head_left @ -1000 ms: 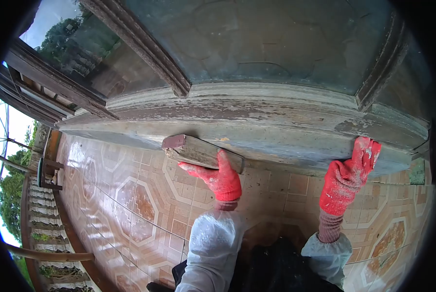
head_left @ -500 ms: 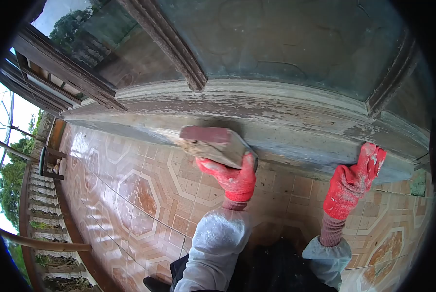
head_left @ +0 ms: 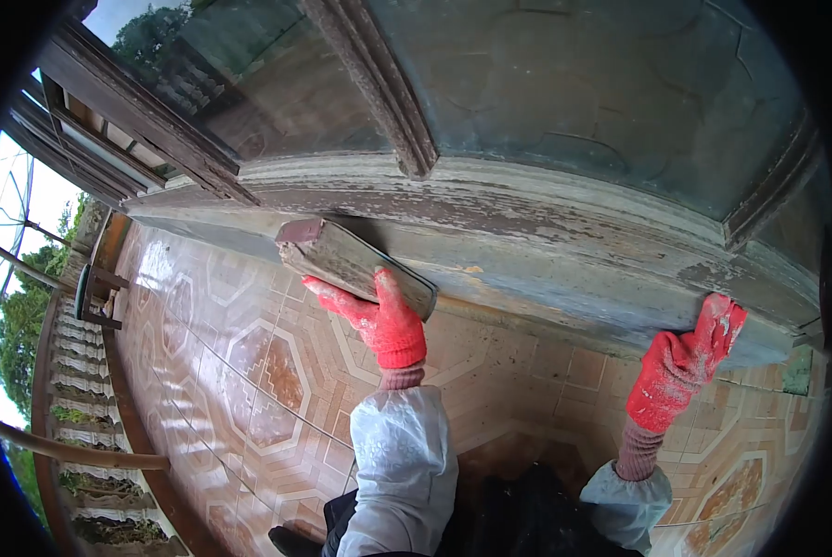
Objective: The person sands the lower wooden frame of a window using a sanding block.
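Note:
My left hand (head_left: 383, 323), in a red work glove dusted with white, grips a long, worn wooden sanding block (head_left: 337, 260) with a reddish end. The block's far side lies against the grey wall face (head_left: 527, 283) under the window sill. Its underside, pressed to the wall, is hidden. Off to the right, my right hand (head_left: 677, 367), gloved the same way, rests with fingers stretched out on the wall's edge near the right end of the sill. Nothing shows in it. Peeling brown paint covers parts of the sill (head_left: 527, 206).
Above the sill stand window panes (head_left: 564, 84) in weathered wooden frames (head_left: 383, 84). Patterned tiles (head_left: 277, 371) cover the floor below. A balustrade (head_left: 86, 408) with a rail runs along the left. My dark shoe (head_left: 295, 541) shows at the bottom.
My left hand has slid the block leftward along the wall. Relative to the wall, my right hand stays about where it was. The view has shifted slightly.

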{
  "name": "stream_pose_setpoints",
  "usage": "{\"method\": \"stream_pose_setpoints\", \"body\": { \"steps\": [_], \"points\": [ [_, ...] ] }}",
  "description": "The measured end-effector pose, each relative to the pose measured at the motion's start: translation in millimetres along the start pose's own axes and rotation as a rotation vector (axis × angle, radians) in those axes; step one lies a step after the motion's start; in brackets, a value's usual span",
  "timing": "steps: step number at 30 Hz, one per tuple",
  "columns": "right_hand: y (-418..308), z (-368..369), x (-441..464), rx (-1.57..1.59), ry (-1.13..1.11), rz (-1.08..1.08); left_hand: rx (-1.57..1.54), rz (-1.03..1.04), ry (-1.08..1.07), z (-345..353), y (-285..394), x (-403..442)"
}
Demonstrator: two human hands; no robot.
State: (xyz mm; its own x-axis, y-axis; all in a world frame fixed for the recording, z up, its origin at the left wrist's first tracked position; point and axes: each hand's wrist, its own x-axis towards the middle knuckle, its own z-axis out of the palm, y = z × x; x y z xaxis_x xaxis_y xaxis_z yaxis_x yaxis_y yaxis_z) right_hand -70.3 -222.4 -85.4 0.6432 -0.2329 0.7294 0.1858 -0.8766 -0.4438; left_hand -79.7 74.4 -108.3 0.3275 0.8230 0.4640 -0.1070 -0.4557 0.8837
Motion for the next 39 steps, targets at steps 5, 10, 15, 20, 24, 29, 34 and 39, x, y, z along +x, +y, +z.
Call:
{"method": "stream_pose_setpoints", "body": {
  "steps": [5, 10, 15, 20, 24, 29, 34, 39],
  "points": [
    [0.7, 2.9, 3.6, -0.017, 0.013, -0.007, -0.199, -0.242, 0.114, -14.8, -52.6, 35.2],
    [-1.5, 3.9, 4.1, -0.028, 0.011, -0.007, -0.169, -0.116, 0.068, -8.9, -6.2, 33.4],
    [1.0, 1.2, 3.0, -0.028, 0.01, 0.001, -0.243, -0.44, 0.111, -14.0, -38.8, 34.5],
    [1.7, 0.3, 3.3, -0.035, 0.012, 0.018, -0.314, -0.25, 0.067, -11.8, -11.2, 36.2],
    [2.6, -1.2, 2.2, -0.036, 0.011, 0.019, -0.131, -0.099, 0.057, -8.9, -22.7, 30.8],
    [2.8, -1.1, 6.9, -0.031, 0.009, 0.031, -0.298, -0.271, 0.037, -10.5, 0.5, 20.7],
    [2.6, -1.3, 9.8, -0.047, 0.015, 0.043, 0.403, 0.205, 0.031, 5.8, -17.3, -24.4],
    [1.2, -4.1, 7.8, -0.033, 0.013, 0.058, -0.252, -0.207, 0.065, 14.2, 5.6, -28.1]
  ]
}}
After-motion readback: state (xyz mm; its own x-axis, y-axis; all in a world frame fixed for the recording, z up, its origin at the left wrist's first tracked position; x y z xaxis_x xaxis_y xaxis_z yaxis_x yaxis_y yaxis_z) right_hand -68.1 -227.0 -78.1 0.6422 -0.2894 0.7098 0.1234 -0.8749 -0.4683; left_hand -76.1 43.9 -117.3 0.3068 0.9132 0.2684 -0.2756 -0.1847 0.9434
